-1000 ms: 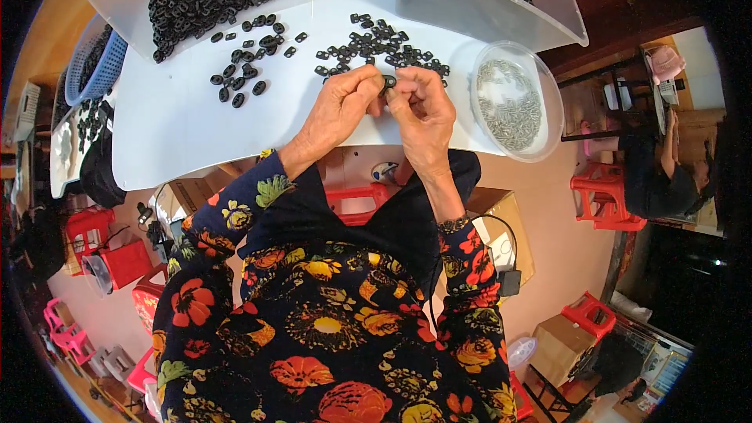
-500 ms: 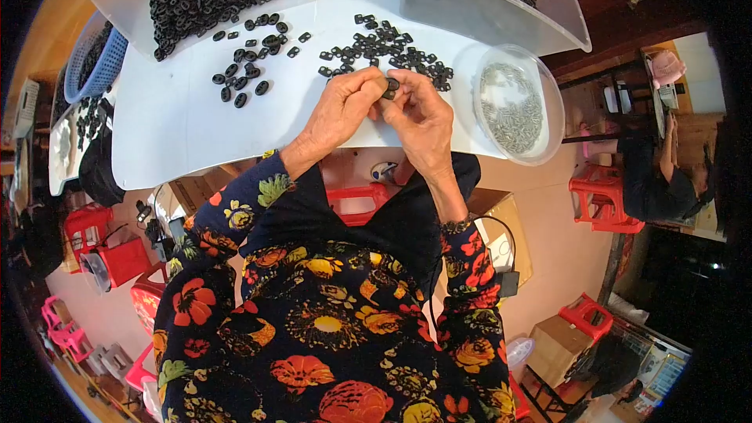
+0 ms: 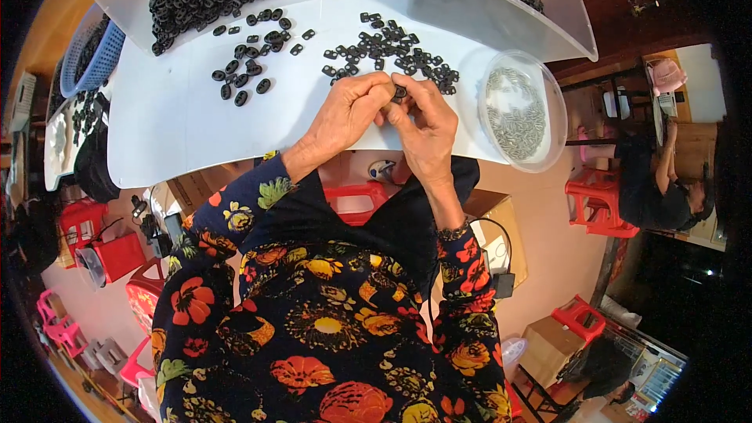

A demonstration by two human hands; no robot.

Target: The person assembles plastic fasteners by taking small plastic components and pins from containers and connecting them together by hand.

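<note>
Close together over the table's near edge, my left hand and my right hand both have their fingers pinched round a small black plastic part. Much of that part is hidden by my fingertips. Just beyond my hands lies a loose spread of small black rectangular pieces. To the left of it sit several black oval pieces, with a few rectangular ones among them. A round clear tub of small silvery pins stands right of my right hand.
Two translucent bins of black pieces stand at the back of the white table. A blue basket is at the far left. Red stools stand on the floor. Another person sits at the right.
The view has shifted slightly. My hands stay together at the same spot, and the black part between my fingertips has turned and is more covered.
</note>
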